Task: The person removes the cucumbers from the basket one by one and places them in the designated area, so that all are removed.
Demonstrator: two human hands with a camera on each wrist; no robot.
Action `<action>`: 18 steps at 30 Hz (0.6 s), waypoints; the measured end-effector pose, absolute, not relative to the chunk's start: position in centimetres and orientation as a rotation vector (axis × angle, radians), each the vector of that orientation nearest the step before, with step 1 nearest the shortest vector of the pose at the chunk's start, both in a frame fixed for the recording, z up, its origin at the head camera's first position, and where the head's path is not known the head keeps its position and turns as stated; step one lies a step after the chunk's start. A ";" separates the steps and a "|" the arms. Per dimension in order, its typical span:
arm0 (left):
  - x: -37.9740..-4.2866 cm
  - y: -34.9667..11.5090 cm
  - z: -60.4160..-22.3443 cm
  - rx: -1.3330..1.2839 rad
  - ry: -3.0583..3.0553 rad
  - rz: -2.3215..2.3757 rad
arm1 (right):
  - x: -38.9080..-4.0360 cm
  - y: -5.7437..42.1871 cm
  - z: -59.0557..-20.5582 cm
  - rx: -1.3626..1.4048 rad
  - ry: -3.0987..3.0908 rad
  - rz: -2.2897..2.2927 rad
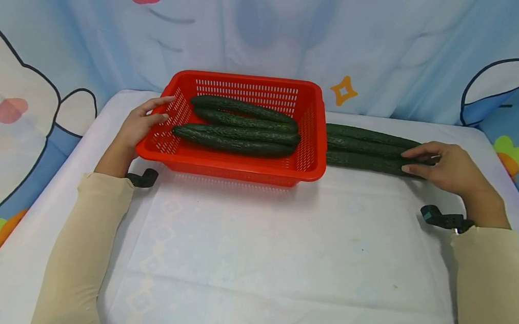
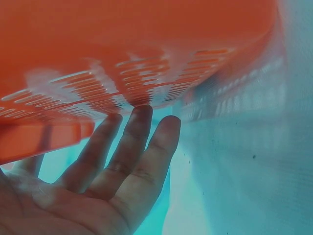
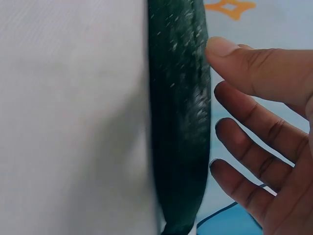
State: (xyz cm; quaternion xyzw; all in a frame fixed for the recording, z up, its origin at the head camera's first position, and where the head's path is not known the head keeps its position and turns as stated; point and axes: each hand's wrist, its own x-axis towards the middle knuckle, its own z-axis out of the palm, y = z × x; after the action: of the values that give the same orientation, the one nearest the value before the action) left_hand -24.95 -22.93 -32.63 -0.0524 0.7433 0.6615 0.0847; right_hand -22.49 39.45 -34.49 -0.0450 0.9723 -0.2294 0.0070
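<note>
A red plastic basket [image 1: 231, 172] stands at the back of the table with several dark green cucumbers [image 1: 238, 144] lying lengthwise inside. At its left end is my left hand [image 1: 135, 125], thumb and a finger over the rim. The left wrist view shows other fingers [image 2: 139, 132] held straight by the slotted outer wall. Three cucumbers [image 1: 366, 162] lie side by side on the table, right of the basket. My right hand [image 1: 453, 166] is over their right ends. In the right wrist view the thumb touches a cucumber [image 3: 178, 112], while the other fingers are loosely bent beside it.
A white cloth [image 1: 279, 256] covers the table. Behind it hangs a light blue printed curtain [image 1: 271, 29] close to the basket's back rim. Each wrist wears a small black camera mount [image 1: 444, 218].
</note>
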 end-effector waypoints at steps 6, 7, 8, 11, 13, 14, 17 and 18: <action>-24.8 -22.9 -32.6 -0.149 2.213 1.982 | -22.0 37.8 -33.2 -0.277 3.109 -0.702; -24.8 -22.9 -32.6 -0.145 2.216 1.980 | -21.9 37.4 -33.0 -0.302 3.126 -0.700; -24.8 -22.8 -32.6 -0.144 2.220 1.978 | -21.8 36.9 -32.7 -0.326 3.140 -0.700; -24.8 -22.9 -32.5 -0.138 2.231 1.965 | -21.4 35.0 -32.2 -0.404 3.164 -0.713; -24.7 -22.9 -32.4 -0.138 2.233 1.958 | -21.2 33.6 -32.0 -0.471 3.168 -0.720; -24.7 -22.9 -32.4 -0.138 2.231 1.958 | -21.1 32.9 -31.8 -0.492 3.167 -0.727; -24.8 -22.9 -32.4 -0.131 2.230 1.959 | -20.5 30.5 -31.6 -0.566 3.200 -0.745; -24.9 -22.9 -32.4 -0.128 2.229 1.961 | -20.3 29.6 -31.5 -0.595 3.226 -0.759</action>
State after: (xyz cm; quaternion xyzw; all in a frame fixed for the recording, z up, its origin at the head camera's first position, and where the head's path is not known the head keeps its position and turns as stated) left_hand -24.87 -22.87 -32.37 -0.0431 0.7475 0.6574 0.0849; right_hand -20.30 29.60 -31.53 -0.1755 0.9521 -0.2239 -0.1124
